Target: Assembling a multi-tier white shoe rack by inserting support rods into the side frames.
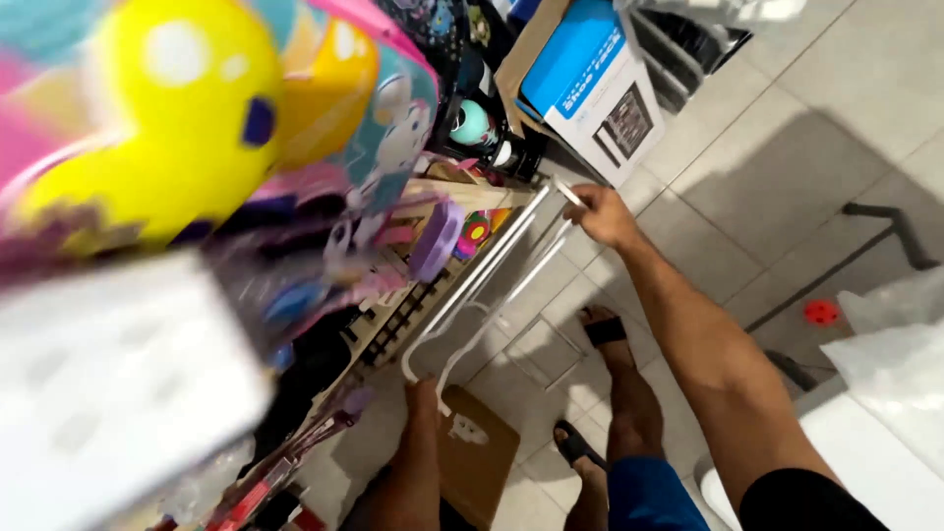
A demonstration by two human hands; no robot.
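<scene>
My right hand (602,214) grips the far end of a long white metal frame (497,275) made of thin bars. My left hand (425,395) holds the near, curved end of the same frame, low in the view above a brown cardboard piece (479,460). The frame hangs tilted alongside a slatted wooden rack (408,315). My legs and black sandals (602,326) stand on the tiled floor under the frame.
Blurred bright toys and a yellow ball (167,118) fill the upper left. A white box (88,393) sits at lower left. A blue and white carton (595,84) stands in an open cardboard box. A red ball (820,313) and a plastic bag (900,344) lie at the right.
</scene>
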